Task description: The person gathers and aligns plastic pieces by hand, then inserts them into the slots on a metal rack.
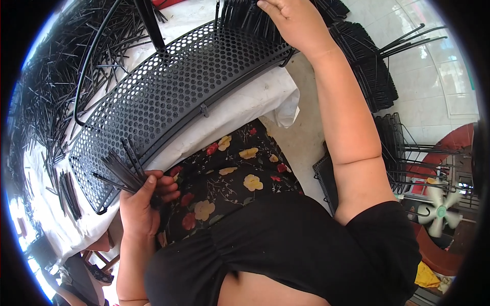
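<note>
Black plastic sticks (46, 86) lie scattered in a thick heap over the white cloth (245, 102) at the left edge of the table, with a small loose bunch near its lower left corner. Your left hand (140, 204) sits at the near edge of the table, fingers curled tight around a bundle of thin black rods (122, 171) that fan upward from the fist. The rod tips rest against the near left end of the perforated black panel (168, 86), a long curved sheet of hexagonal holes lying across the cloth from lower left to upper right. A black post (150, 23) rises from the panel's far edge. At the panel's right end, rods already stand upright in a dense row (245, 18). Your right hand (296, 23) rests on top of that row, fingers bent down into the rods; whether they pinch one, I cannot tell. Right of the table, stacked rod-filled panels (367, 66) lie on the tiled floor (444, 76), and a small fan (441, 206) stands lower right.
</note>
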Available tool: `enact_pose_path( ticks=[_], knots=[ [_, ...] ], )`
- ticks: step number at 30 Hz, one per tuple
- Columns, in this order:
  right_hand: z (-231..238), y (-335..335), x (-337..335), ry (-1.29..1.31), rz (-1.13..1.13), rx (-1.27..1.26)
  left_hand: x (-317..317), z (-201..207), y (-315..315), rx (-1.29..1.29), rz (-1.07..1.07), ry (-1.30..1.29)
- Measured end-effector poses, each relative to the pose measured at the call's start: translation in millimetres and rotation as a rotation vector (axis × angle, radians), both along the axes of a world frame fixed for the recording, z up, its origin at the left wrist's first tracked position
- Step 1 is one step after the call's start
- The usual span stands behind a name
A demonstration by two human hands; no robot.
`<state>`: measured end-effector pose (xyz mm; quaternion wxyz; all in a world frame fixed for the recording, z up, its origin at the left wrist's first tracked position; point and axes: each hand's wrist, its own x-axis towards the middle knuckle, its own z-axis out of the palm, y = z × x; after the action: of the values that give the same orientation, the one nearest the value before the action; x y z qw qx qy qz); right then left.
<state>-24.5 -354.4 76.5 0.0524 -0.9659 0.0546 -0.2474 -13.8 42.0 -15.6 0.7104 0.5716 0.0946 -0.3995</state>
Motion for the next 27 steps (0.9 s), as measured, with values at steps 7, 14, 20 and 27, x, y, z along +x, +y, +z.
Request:
enact_pose_path(
  ticks=[7,14,20,27],
  knots=[
    [-7,-16,-16,-0.039,-0.019,0.068,-5,10,-6,0.114,-0.052,-0.059],
    [-10,-31,-25,-0.004,0.000,0.199,-2,5,-1,0.040,-0.075,-0.075],
    [-2,-22,-32,0.116,-0.013,0.318,-5,12,-1,0.010,-0.004,-0.020],
    [-7,1,-28,-0.256,-0.129,0.036,-7,15,-7,0.024,-0.052,-0.070]
  ],
)
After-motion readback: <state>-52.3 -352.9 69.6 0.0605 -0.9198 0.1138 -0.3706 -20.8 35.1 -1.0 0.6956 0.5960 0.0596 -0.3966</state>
